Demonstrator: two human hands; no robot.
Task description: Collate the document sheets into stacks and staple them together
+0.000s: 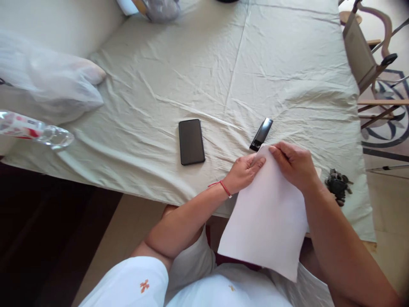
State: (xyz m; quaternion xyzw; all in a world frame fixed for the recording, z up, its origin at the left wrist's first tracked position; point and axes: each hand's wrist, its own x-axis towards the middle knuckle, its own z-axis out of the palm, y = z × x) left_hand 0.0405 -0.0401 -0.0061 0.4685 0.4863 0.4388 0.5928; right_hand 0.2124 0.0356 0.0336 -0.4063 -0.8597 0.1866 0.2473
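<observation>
Both of my hands hold a stack of white paper (268,221), which slopes from the table edge down over my lap. My left hand (244,172) grips its upper left edge, thumb on top. My right hand (295,164) pinches the top edge near the corner; its other fingers are curled. Just beyond the paper's top lies a black stapler (262,133), apart from my fingers as far as I can see. To the left, a dark phone (191,142) rests flat on the cloth.
A wrinkled pale green cloth (217,76) covers the table. A bunch of keys (338,185) sits near its right edge. At the left are a plastic bottle (35,130) on its side and a white plastic bag (54,81). A folding chair (361,51) stands at the right.
</observation>
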